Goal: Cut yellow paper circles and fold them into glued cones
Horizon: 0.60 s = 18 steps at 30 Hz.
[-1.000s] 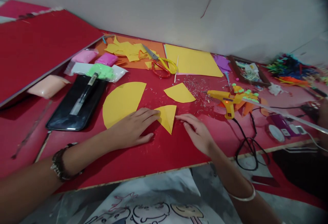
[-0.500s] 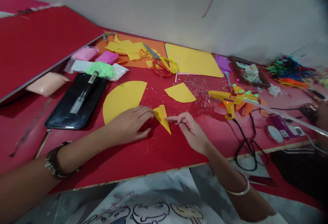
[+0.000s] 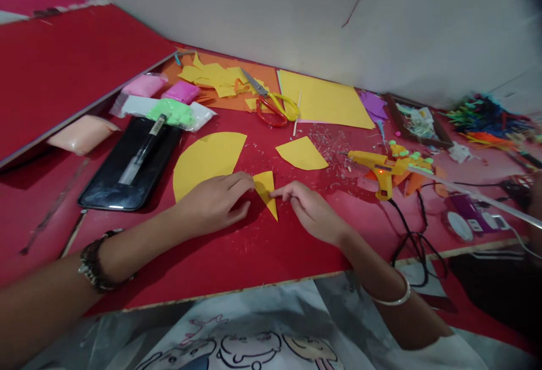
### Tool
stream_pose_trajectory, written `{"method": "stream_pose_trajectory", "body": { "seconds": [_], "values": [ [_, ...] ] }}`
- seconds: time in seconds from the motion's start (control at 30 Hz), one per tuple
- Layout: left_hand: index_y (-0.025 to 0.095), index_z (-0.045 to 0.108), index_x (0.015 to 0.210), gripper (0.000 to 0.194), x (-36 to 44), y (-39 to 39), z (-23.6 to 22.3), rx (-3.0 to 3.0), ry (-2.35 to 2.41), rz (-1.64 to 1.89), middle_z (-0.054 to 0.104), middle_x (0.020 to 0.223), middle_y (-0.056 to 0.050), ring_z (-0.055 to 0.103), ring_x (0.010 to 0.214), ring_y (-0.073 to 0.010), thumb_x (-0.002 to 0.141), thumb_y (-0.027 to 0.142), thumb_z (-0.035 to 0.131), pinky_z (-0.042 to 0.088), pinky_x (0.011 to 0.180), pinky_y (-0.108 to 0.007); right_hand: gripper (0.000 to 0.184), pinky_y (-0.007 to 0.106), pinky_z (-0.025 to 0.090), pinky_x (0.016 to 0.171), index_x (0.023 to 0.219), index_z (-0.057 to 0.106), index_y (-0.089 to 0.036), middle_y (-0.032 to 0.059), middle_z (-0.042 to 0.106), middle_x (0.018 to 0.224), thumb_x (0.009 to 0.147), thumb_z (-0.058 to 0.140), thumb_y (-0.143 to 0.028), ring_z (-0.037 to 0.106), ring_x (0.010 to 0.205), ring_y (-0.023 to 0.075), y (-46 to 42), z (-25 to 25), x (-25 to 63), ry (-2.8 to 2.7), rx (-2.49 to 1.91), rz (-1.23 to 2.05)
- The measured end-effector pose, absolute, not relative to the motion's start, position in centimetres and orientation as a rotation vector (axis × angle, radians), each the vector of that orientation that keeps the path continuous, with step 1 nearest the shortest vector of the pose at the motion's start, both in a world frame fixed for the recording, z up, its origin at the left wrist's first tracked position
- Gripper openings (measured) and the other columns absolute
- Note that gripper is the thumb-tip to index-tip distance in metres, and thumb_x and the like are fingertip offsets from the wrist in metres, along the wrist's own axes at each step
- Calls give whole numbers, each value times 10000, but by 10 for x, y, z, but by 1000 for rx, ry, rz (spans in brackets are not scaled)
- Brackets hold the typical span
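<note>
A small folded triangle of yellow paper (image 3: 265,188) lies on the red tabletop between my hands, its point toward me. My left hand (image 3: 215,200) rests low over the table with its thumb apart, and its fingertips touch the paper's left edge. From the right, the stretched index finger of my right hand (image 3: 311,209) presses on the triangle; its other fingers are curled and hold nothing visible. A larger cut yellow paper circle (image 3: 207,158), with a wedge cut out, sits partly beneath my left hand. Beyond the triangle lies a yellow paper wedge (image 3: 302,153).
Scissors (image 3: 277,107) lie at the back beside yellow paper scraps (image 3: 215,79) and a yellow sheet (image 3: 326,99). A pen (image 3: 144,149) rests on a black phone (image 3: 105,181). On the right is a glue gun (image 3: 381,169) with a black cord (image 3: 404,226).
The view has shifted slightly. My right hand has moved a little left, its index finger now further onto the triangle, which has turned slightly. My left hand keeps its place at the paper's edge.
</note>
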<state>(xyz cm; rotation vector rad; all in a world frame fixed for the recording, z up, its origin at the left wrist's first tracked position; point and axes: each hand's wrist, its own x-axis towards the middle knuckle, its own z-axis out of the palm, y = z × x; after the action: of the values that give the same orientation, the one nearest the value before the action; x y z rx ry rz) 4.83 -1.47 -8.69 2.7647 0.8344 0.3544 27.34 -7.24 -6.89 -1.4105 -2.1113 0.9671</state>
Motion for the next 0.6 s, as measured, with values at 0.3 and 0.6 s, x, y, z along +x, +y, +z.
{"method": "stream_pose_trajectory", "body": {
  "seconds": [0.3,0.6],
  "values": [
    [162,540,985,218,48,-10,-86,2799,962,347,626,971,-84,575,887,-224,824,227,408,465,743,-345,377,351,410,910,1063,528,-176,90,584,1101,807,306,-11,519,1041,174,-54,-69,274,-2362,-1250,733],
    [166,549,978,209,48,-9,-87,2823,888,339,622,1014,-73,561,928,-207,845,226,399,445,800,-339,324,346,403,924,1011,616,-138,114,567,1110,846,346,-64,501,1050,204,-40,-70,274,-2532,-1211,497]
  ]
}}
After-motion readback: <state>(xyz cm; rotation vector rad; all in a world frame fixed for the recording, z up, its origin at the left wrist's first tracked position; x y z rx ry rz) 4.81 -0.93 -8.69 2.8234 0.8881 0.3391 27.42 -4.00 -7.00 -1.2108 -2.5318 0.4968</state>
